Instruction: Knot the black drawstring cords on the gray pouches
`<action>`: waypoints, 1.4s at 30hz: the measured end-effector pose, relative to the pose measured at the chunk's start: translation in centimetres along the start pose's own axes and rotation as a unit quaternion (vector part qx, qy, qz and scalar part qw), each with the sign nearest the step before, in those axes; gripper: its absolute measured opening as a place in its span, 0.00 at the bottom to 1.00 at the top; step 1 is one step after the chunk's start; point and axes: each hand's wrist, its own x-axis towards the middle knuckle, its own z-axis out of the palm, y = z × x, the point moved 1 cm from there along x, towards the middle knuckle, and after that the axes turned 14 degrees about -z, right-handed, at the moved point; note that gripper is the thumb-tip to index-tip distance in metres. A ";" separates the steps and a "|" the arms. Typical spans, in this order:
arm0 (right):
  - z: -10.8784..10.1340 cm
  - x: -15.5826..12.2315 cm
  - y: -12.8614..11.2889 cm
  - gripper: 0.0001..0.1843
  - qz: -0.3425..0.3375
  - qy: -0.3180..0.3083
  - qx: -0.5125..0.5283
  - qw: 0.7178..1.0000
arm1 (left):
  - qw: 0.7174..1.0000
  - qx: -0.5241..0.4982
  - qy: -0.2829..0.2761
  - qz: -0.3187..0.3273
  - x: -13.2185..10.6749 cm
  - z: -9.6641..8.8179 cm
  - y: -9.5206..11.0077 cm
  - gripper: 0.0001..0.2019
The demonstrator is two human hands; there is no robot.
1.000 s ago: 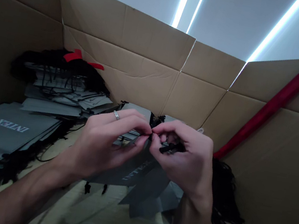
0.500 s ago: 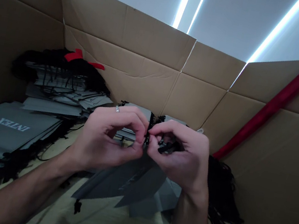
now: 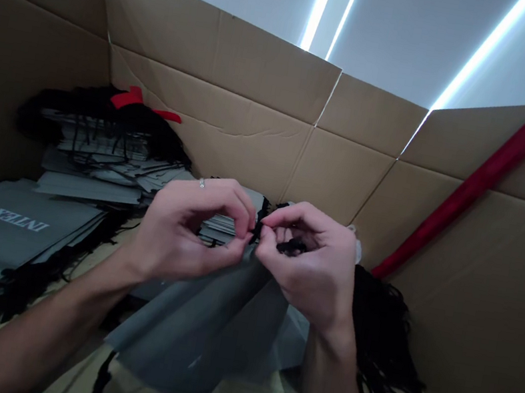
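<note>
My left hand [image 3: 185, 230] is curled almost shut, its thumb and fingertips pinching a black cord [image 3: 260, 218] against my right hand [image 3: 304, 265]. My right hand is just as curled, and a dark knot of cord [image 3: 291, 247] sits inside its fingers. A grey fabric bag [image 3: 196, 341] hangs from the cord below both hands. A ring [image 3: 202, 182] circles one finger of my left hand.

Beyond my left hand lies a stack of grey bags [image 3: 8, 226] printed INTEX, with a second stack [image 3: 97, 154] tangled in black cords behind it. Past my right hand is a heap of black cords [image 3: 383, 333]. Further off stands a cardboard wall [image 3: 233, 130], with a red strap [image 3: 477, 187] across its right side.
</note>
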 end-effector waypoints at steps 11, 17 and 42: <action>-0.1 -0.6 -0.7 0.05 -0.204 -0.035 -0.207 0.956 | 0.950 0.291 0.047 0.104 -1.5 0.2 1.3 0.08; -0.5 -0.3 -0.7 0.07 -0.164 -0.023 -0.126 0.978 | 0.988 0.134 0.031 0.068 -1.2 -0.5 1.4 0.13; -3.2 0.3 -0.9 0.12 0.006 -0.016 -0.003 1.000 | 0.943 -0.148 -0.108 -0.278 0.3 0.0 0.6 0.12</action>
